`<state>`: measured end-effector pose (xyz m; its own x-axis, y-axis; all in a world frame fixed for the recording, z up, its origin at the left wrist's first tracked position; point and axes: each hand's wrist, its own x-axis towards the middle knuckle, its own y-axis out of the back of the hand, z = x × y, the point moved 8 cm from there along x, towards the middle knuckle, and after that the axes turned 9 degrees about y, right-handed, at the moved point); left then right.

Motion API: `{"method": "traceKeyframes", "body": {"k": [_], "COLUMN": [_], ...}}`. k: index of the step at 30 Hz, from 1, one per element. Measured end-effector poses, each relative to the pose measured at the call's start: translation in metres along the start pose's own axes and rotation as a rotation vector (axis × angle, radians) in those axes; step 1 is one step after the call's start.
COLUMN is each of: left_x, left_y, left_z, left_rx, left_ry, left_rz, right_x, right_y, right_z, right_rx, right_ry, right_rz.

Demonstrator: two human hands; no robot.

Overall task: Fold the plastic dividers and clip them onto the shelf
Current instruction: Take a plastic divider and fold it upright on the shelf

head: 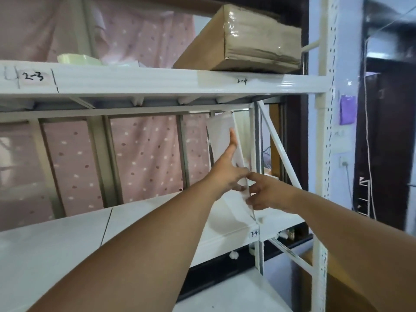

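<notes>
A clear plastic divider (221,131) stands upright on the white lower shelf (157,219), running from the front edge near the "3-4" label back toward the rear frame. My left hand (227,172) presses flat against the divider's left face, index finger stretched up along it. On the other side, my right hand (263,194) pinches the divider's lower front edge between thumb and fingers. The divider's bottom front corner sits at the shelf's front lip.
The white shelf above (157,79) carries a taped cardboard box (243,39) and a roll of tape (76,58). Labels read "2-3" and "2-4". A pink dotted curtain (144,154) hangs behind. A perforated white upright (324,131) stands at right, with a diagonal brace.
</notes>
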<state>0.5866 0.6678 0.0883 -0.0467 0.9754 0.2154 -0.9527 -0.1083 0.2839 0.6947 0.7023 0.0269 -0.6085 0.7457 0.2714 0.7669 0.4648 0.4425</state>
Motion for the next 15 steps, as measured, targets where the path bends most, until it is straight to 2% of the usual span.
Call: {"method": "traceKeyframes", "body": {"k": [6,15], "left_x": [0.027,0.05], "left_y": [-0.024,-0.039], "left_z": [-0.009,-0.015], "left_rx": [-0.012,0.106], "left_ry": [0.019,-0.023], "left_rz": [-0.054,0.025], "right_x": [0.002,0.009], "right_y": [0.022,0.038], "right_z": [0.021,0.038], "right_rx": [0.003,-0.016], "right_ry": [-0.031,-0.057], "right_rz": [0.011,0.045]}}
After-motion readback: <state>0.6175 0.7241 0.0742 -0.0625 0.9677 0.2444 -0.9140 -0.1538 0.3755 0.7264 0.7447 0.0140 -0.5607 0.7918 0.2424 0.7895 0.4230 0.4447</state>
